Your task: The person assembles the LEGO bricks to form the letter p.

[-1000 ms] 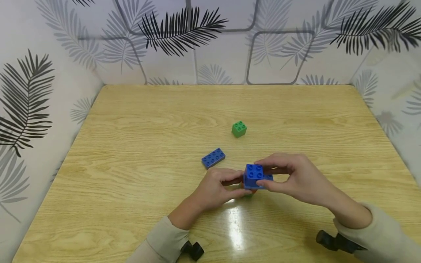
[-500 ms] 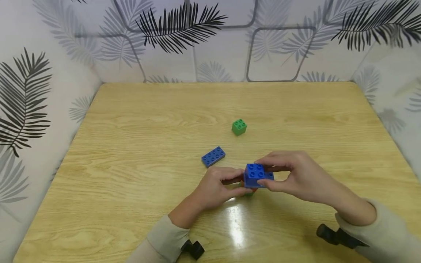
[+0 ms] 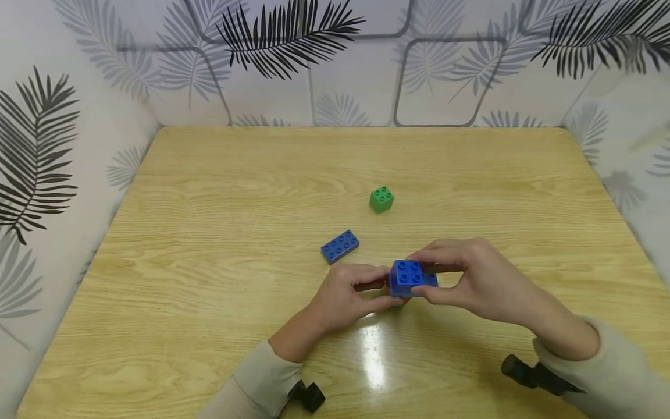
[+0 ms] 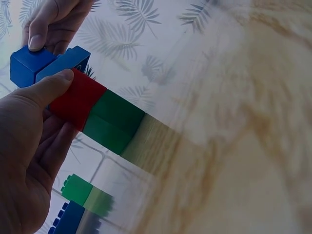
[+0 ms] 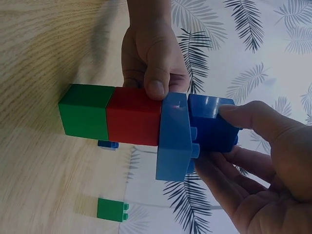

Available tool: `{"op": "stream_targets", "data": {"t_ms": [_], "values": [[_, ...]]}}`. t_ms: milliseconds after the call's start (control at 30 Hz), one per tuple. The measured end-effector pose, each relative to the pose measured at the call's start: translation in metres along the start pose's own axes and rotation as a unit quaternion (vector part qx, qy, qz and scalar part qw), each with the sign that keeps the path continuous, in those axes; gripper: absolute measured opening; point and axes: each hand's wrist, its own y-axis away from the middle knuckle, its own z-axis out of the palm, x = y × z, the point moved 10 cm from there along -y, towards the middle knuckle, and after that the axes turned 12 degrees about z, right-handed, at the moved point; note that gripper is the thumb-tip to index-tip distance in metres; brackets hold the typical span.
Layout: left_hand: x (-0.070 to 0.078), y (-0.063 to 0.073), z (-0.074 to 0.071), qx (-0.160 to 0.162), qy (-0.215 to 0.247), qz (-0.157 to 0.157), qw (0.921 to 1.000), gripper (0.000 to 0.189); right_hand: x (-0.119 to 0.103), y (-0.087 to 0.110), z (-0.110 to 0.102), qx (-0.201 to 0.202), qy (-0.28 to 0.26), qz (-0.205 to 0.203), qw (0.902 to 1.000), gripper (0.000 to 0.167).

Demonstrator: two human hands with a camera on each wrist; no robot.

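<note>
A small block tower stands on the table, with a green block (image 5: 85, 111) at the bottom and a red block (image 5: 134, 116) above it. Across the red one lies a longer, lighter blue brick (image 5: 173, 141), jutting out to the right in the head view. On its left end sits a dark blue square block (image 3: 405, 278), pinched by my right hand (image 3: 481, 285) between thumb and fingers. Whether its studs are fully seated I cannot tell. My left hand (image 3: 340, 297) grips the tower around the red block, its thumb at the joint with the lighter blue brick.
A flat blue eight-stud brick (image 3: 340, 247) lies beyond my left hand. Farther back is a loose green block (image 3: 381, 199). The wooden table (image 3: 209, 203) meets leaf-patterned walls (image 3: 345, 75) at its back and sides.
Both hands keep their hold on the tower in nearly the same place. The head view has shifted slightly, moving the table's back edge upward in the picture.
</note>
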Motion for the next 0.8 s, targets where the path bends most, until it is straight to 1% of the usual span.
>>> {"op": "stream_targets", "data": {"t_ms": [100,167,300,333,467,600,700,800], "values": [[-0.001,0.000,0.001,-0.001,0.013,-0.010,0.9999,0.039,0.001,0.000,0.001,-0.002,0.008,-0.003,1.0000,0.030],[-0.001,0.000,0.001,-0.002,0.007,-0.012,0.9999,0.039,0.001,0.000,0.001,-0.001,0.016,-0.007,0.9998,0.031],[0.002,-0.002,0.000,0.003,-0.010,-0.003,0.9999,0.042,0.000,0.000,0.000,0.003,0.028,-0.013,0.9995,0.032],[0.003,-0.003,-0.001,0.007,-0.007,0.002,0.9999,0.042,0.000,0.000,0.000,0.004,0.029,-0.014,0.9995,0.032],[0.007,-0.004,-0.002,0.032,0.031,0.024,0.9987,0.044,-0.002,0.000,0.000,0.008,0.035,-0.013,0.9993,0.031],[0.010,-0.005,-0.002,0.055,0.078,0.039,0.9947,0.043,-0.002,0.000,0.000,0.010,0.041,-0.010,0.9990,0.031],[0.012,-0.006,-0.001,0.059,0.097,0.042,0.9926,0.043,-0.001,0.000,0.000,0.004,0.039,-0.005,0.9992,0.030],[0.013,-0.006,0.000,0.061,0.101,0.042,0.9921,0.042,0.002,0.000,0.000,-0.015,0.012,-0.006,0.9998,0.030]]}}
